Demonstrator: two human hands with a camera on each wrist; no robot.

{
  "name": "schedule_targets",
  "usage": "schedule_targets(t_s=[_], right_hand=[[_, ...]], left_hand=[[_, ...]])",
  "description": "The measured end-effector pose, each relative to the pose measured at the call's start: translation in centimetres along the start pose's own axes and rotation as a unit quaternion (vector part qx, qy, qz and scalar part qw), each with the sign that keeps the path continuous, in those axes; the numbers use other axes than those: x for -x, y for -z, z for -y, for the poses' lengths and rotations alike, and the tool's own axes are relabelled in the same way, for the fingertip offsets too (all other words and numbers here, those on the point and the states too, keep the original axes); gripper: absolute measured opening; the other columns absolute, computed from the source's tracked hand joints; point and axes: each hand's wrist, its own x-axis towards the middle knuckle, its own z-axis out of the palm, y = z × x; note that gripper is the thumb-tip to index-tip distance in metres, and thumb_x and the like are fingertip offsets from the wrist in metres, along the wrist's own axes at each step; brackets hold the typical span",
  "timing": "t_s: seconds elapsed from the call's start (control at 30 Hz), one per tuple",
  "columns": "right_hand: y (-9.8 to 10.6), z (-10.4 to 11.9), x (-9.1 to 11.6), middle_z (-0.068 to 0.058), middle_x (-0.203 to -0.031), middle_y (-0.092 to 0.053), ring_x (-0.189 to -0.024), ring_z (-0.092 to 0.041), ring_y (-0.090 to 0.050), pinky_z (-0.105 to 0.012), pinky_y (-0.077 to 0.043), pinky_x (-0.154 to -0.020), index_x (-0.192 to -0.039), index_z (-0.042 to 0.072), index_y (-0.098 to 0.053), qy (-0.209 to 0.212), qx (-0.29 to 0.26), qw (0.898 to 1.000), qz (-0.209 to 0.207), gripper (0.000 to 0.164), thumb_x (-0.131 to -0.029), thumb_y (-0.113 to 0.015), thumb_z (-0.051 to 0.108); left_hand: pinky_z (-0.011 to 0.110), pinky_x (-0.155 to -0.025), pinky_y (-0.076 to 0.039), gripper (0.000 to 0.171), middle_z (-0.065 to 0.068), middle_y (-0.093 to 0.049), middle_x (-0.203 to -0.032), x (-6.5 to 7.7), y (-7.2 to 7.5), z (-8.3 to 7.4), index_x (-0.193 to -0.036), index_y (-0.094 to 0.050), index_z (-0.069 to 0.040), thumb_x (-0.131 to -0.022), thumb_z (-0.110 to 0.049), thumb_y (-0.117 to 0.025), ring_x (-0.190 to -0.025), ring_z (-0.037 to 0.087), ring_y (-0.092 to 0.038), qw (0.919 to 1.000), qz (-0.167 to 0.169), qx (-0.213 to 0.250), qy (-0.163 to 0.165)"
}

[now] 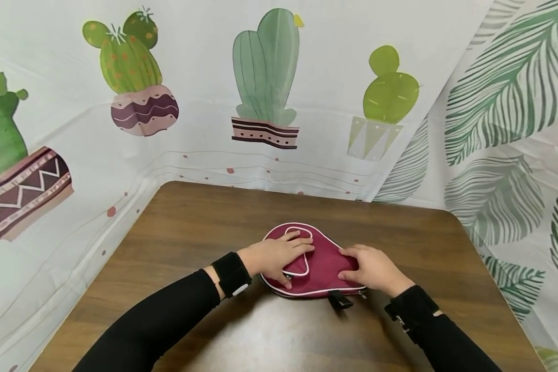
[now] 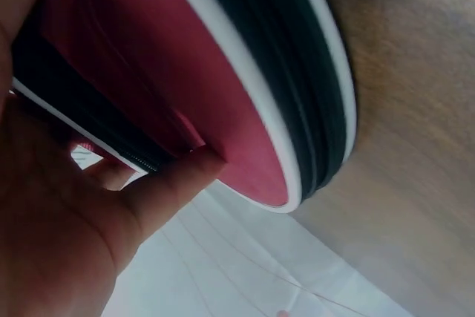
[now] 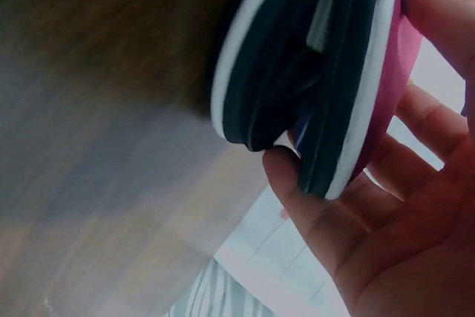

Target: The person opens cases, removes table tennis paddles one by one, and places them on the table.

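A dark red, paddle-shaped zip case (image 1: 325,258) with white piping lies on the wooden table, its round end to the left. My left hand (image 1: 279,256) rests across the small front pocket (image 1: 299,267), fingers spread and thumb on the panel below it. At the narrow right end, my right hand (image 1: 372,268) grips the case, its thumb on the red top. In the right wrist view, the black zip side (image 3: 341,87) gapes at this end, with one fingertip (image 3: 286,172) at the gap. The case's contents are hidden.
A short black strap (image 1: 339,300) sticks out from the case's near edge, beside a zip pull (image 1: 362,295). The brown wooden table (image 1: 204,217) stretches around the case. Behind it hangs a white cloth (image 1: 204,67) printed with cacti and leaves.
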Motion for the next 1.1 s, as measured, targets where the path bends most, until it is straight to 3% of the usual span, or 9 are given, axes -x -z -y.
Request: schedule_targets(t_s=[0.13, 0.23, 0.4, 0.5, 0.63, 0.73, 0.83, 0.97, 1.1], right_hand=[[0.1, 0.3, 0.0, -0.002, -0.106, -0.075, -0.089, -0.013, -0.066, -0.036, -0.053, -0.076, -0.121, 0.008, -0.073, -0.025, -0.003, 1.0, 0.009, 0.061, -0.077, -0.083, 0.049], [0.0, 0.6, 0.4, 0.003, -0.093, -0.074, -0.077, -0.008, -0.061, -0.031, -0.048, -0.066, -0.115, 0.008, -0.075, -0.035, 0.003, 0.999, 0.01, 0.058, -0.077, -0.082, 0.051], [-0.2, 2.1, 1.0, 0.012, -0.063, -0.053, -0.057, -0.006, -0.046, -0.028, -0.037, -0.053, -0.089, 0.014, -0.073, -0.029, 0.053, 0.998, 0.006, 0.042, -0.078, -0.079, 0.054], [-0.2, 3.3, 1.3, 0.01, -0.057, -0.045, -0.053, -0.008, -0.043, -0.028, -0.035, -0.049, -0.073, 0.019, -0.061, -0.029, 0.083, 0.996, 0.01, 0.04, -0.08, -0.077, 0.055], [-0.2, 4.1, 1.7, 0.008, -0.056, -0.044, -0.05, -0.01, -0.043, -0.029, -0.037, -0.048, -0.067, 0.02, -0.05, -0.045, 0.1, 0.994, 0.01, 0.046, -0.08, -0.076, 0.056], [-0.3, 4.2, 1.6, 0.008, -0.055, -0.045, -0.05, -0.01, -0.044, -0.031, -0.039, -0.047, -0.066, 0.02, -0.049, -0.052, 0.101, 0.994, 0.004, 0.048, -0.078, -0.077, 0.057], [-0.2, 4.2, 1.5, 0.007, -0.055, -0.046, -0.05, -0.01, -0.045, -0.031, -0.04, -0.047, -0.067, 0.02, -0.051, -0.061, 0.086, 0.994, 0.002, 0.048, -0.076, -0.078, 0.058], [-0.1, 3.8, 1.4, 0.006, -0.062, -0.053, -0.053, -0.011, -0.05, -0.032, -0.043, -0.05, -0.081, 0.014, -0.06, -0.084, 0.053, 0.995, 0.006, 0.05, -0.073, -0.08, 0.06], [-0.4, 3.3, 1.3, 0.002, -0.075, -0.061, -0.061, -0.012, -0.055, -0.032, -0.047, -0.055, -0.102, 0.006, -0.065, -0.096, 0.039, 0.995, 0.006, 0.066, -0.072, -0.08, 0.063]], left_hand=[[0.04, -0.115, -0.037, 0.109, -0.002, -0.018, -0.168, 0.1, 0.2, 0.6, -0.159, -0.028, -0.021, -0.072, -0.056, -0.084, -0.154, 0.031, -0.017, 0.9999, -0.011, -0.002, 0.006], [0.042, -0.11, -0.044, 0.109, 0.002, -0.018, -0.168, -0.3, 0.1, 1.2, -0.16, -0.026, -0.025, -0.072, -0.053, -0.086, -0.151, 0.032, -0.025, 0.9997, -0.021, -0.002, 0.014], [0.039, -0.098, -0.052, 0.104, 0.003, -0.016, -0.168, -1.2, 0.0, 2.7, -0.159, -0.024, -0.037, -0.077, -0.038, -0.087, -0.143, 0.031, -0.039, 0.9993, -0.031, 0.011, 0.02], [0.032, -0.089, -0.054, 0.102, 0.001, -0.014, -0.168, -1.7, 0.1, 3.2, -0.159, -0.022, -0.042, -0.08, -0.028, -0.086, -0.143, 0.03, -0.04, 0.9992, -0.025, 0.027, 0.017], [0.025, -0.075, -0.052, 0.1, 0.001, -0.016, -0.168, -2.6, 0.3, 3.3, -0.158, -0.022, -0.045, -0.084, -0.017, -0.082, -0.136, 0.026, -0.049, 0.9993, -0.027, 0.021, 0.012], [0.026, -0.075, -0.052, 0.099, 0.003, -0.018, -0.167, -3.0, 0.3, 3.2, -0.159, -0.02, -0.043, -0.085, -0.015, -0.08, -0.135, 0.027, -0.051, 0.9995, -0.028, 0.005, 0.015], [0.031, -0.082, -0.056, 0.097, 0.006, -0.02, -0.166, -2.8, 0.4, 2.6, -0.16, -0.018, -0.037, -0.087, -0.017, -0.079, -0.137, 0.032, -0.049, 0.9987, -0.031, -0.021, 0.035], [0.045, -0.099, -0.051, 0.089, 0.013, -0.023, -0.165, -2.0, 0.8, 0.1, -0.161, -0.019, -0.029, -0.091, -0.022, -0.072, -0.139, 0.038, -0.044, 0.9926, -0.045, -0.06, 0.096], [0.052, -0.097, -0.052, 0.078, 0.022, -0.021, -0.164, -1.1, 1.2, -3.3, -0.16, -0.027, -0.021, -0.093, -0.034, -0.066, -0.138, 0.049, -0.042, 0.9854, -0.046, -0.032, 0.161]])
